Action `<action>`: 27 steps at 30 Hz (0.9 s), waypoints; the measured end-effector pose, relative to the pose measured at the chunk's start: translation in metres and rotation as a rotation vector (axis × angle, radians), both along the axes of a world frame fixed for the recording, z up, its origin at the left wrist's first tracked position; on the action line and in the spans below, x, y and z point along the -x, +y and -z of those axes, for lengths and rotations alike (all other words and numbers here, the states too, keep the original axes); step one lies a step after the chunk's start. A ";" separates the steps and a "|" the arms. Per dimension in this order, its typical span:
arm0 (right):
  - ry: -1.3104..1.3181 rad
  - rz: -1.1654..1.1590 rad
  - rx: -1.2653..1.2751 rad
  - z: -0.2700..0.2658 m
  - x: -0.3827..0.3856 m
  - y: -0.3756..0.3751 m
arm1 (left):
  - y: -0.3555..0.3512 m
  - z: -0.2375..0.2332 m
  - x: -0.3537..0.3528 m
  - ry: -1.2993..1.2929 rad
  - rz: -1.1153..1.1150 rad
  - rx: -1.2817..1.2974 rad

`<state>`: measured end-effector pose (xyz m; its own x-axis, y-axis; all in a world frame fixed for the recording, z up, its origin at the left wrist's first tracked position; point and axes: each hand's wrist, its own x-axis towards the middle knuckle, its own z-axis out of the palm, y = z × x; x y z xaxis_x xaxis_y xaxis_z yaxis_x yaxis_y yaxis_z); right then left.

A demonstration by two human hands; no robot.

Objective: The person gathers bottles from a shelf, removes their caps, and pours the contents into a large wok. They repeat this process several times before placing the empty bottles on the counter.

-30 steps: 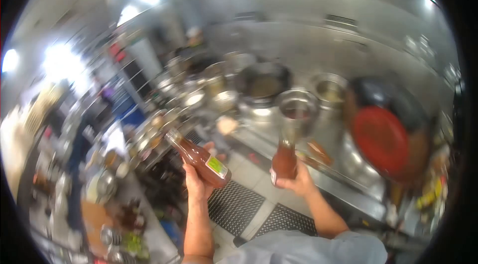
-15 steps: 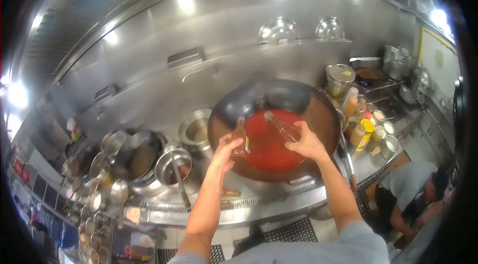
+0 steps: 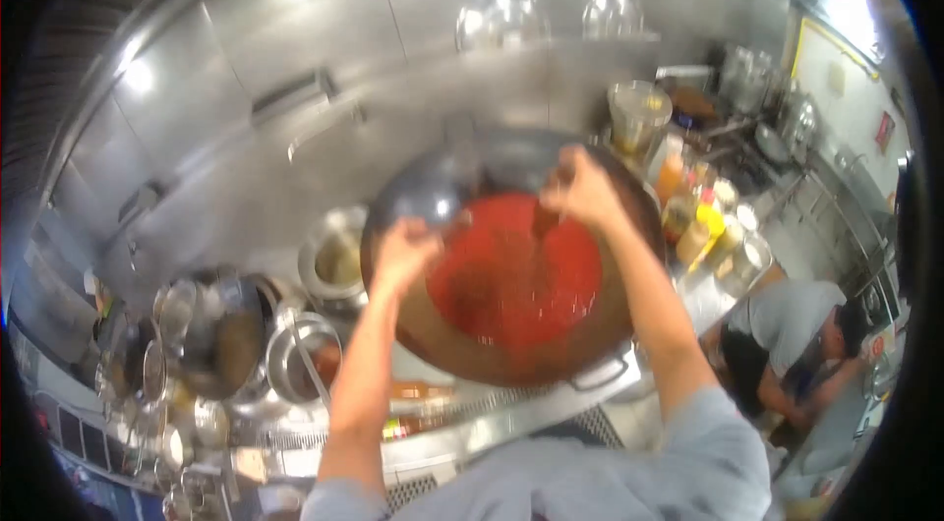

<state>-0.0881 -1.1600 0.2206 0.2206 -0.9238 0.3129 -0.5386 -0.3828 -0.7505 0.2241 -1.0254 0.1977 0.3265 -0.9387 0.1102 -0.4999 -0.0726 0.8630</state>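
Observation:
A large dark wok [image 3: 423, 329] holds bright red liquid [image 3: 521, 295] in front of me. My right hand [image 3: 582, 192] is over the wok's far right part, fingers curled round a glass bottle [image 3: 544, 220] that points down toward the liquid. Over the left part of the wok, my left hand [image 3: 408, 251] is closed on a second glass bottle [image 3: 458, 224], its outline smeared by motion. Dark streaks and ripples run across the red surface below the hands.
Sauce bottles [image 3: 672, 175] and a yellow container [image 3: 708, 221] crowd the right counter, near a lidded pot [image 3: 639, 113]. At left stand a steel pot [image 3: 339, 260], a bowl with a ladle [image 3: 303, 359] and smaller woks [image 3: 236, 344]. A person [image 3: 787, 334] bends down at right.
Both hands have moved farther over the wok, the right one upward, and the right bottle has tipped more steeply down. The camera view has shifted and tilted.

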 end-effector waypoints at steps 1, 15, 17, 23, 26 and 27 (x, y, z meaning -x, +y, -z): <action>-0.107 -0.031 -0.049 -0.033 -0.004 0.017 | -0.008 -0.005 -0.010 0.141 0.047 0.018; -0.545 -0.258 -0.164 0.052 -0.064 -0.043 | -0.081 0.043 0.050 0.904 -0.178 0.564; -0.586 -0.306 -0.152 0.058 -0.064 -0.041 | -0.095 0.058 0.055 1.008 -0.186 0.593; -0.530 -0.283 -0.118 -0.001 -0.062 -0.038 | -0.084 0.003 0.051 0.728 -0.011 0.523; -0.636 -0.294 -0.086 -0.044 -0.050 -0.017 | -0.072 -0.017 0.062 0.444 -0.055 0.586; -0.644 -0.227 0.103 -0.045 -0.049 -0.007 | -0.061 -0.025 0.071 0.526 -0.027 0.606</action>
